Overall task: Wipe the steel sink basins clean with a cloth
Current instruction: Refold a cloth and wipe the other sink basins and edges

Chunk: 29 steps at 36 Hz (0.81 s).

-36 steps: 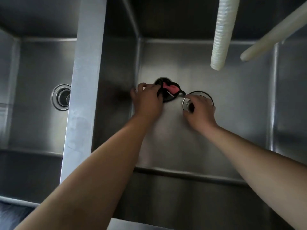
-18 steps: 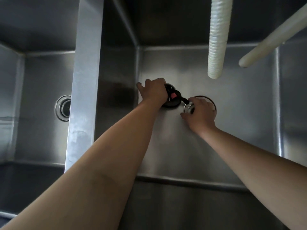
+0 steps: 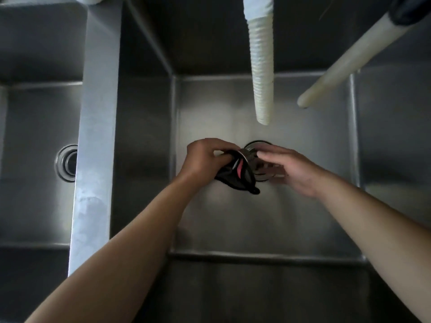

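I look down into a steel right basin (image 3: 233,220). My left hand (image 3: 205,159) is shut on a black cloth (image 3: 235,180) with a pink patch, pressing it against the left side of a steel drain strainer (image 3: 246,155), which is tilted up out of the drain (image 3: 265,177). My right hand (image 3: 289,170) is blurred. It lies over the drain with its fingers straight and its thumb below, holding the strainer's right side. Much of the drain opening is hidden by both hands.
A steel divider (image 3: 98,136) separates the right basin from the left basin (image 3: 30,194), which has its own drain (image 3: 66,163). A white corrugated hose (image 3: 261,71) hangs above the right basin's drain. A smooth white pipe (image 3: 338,73) slants in from the upper right.
The cloth was bunched on the basin floor left of the drain; now my left hand has brought it against the lifted strainer. My right hand's fingers have straightened over the drain.
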{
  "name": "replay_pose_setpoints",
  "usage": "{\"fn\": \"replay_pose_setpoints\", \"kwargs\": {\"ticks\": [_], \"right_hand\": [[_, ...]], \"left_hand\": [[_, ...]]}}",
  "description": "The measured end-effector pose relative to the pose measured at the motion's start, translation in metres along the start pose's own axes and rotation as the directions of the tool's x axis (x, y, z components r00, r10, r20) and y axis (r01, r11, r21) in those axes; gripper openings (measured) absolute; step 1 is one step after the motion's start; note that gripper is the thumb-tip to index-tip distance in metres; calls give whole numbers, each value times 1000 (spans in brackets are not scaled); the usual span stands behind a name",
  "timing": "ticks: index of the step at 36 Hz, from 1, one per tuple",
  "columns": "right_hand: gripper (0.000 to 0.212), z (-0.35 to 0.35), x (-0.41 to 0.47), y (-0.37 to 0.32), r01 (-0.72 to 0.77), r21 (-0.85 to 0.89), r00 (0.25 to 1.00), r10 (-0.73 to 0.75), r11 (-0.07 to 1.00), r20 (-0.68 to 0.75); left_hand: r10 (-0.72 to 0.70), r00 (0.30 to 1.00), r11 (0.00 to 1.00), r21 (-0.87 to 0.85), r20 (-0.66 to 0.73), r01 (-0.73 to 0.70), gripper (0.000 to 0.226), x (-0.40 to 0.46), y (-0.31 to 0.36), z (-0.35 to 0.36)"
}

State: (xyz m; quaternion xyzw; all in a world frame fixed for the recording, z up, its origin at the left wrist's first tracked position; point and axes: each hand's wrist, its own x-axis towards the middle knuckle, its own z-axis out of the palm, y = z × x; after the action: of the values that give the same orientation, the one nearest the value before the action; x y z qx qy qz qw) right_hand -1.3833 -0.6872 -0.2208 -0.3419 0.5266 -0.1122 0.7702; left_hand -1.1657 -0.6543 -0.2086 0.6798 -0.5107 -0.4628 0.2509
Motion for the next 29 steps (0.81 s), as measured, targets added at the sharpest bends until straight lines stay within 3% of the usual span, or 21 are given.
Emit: {"fn": "replay_pose_setpoints", "kwargs": {"ticks": [3, 5, 8, 11, 14, 16, 19, 22, 26, 29], "right_hand": [[48, -15, -21, -3, -164, 36, 927, 142, 986, 346], [59, -20, -31, -1, -203, 116, 902, 139, 972, 410], [71, -21, -44, 3, -177, 206, 918, 87, 962, 386], [68, -18, -54, 7, -135, 276, 941, 36, 952, 337], [64, -14, -61, 10, -115, 354, 959, 11, 928, 282], [61, -13, -65, 12, -115, 401, 959, -4, 909, 283], [64, -11, -71, 15, -125, 424, 948, -18, 897, 317], [58, -11, -74, 14, -136, 423, 950, -3, 896, 313], [55, -9, -82, 12, -127, 409, 956, 2, 904, 294], [64, -7, -86, 9, -86, 394, 972, -11, 915, 237]], "left_hand": [[108, 992, 993, -54, 62, -105, 33, -23, 18, 1], [190, 979, 979, -85, 80, -183, 35, -35, 28, 1], [214, 972, 969, -147, 100, -199, 38, -49, 40, 1], [87, 996, 989, -122, 23, -84, 43, -60, 40, 3], [-25, 1000, 931, -364, -19, 16, 34, -72, 41, 2], [20, 998, 906, -424, 54, 5, 36, -82, 42, 1], [143, 977, 972, -211, 157, -108, 59, -94, 41, -1], [251, 960, 968, -54, 121, -246, 58, -97, 41, 0], [277, 958, 961, -3, 78, -278, 46, -100, 43, 8], [151, 988, 979, -141, 33, -145, 40, -103, 46, 17]]}}
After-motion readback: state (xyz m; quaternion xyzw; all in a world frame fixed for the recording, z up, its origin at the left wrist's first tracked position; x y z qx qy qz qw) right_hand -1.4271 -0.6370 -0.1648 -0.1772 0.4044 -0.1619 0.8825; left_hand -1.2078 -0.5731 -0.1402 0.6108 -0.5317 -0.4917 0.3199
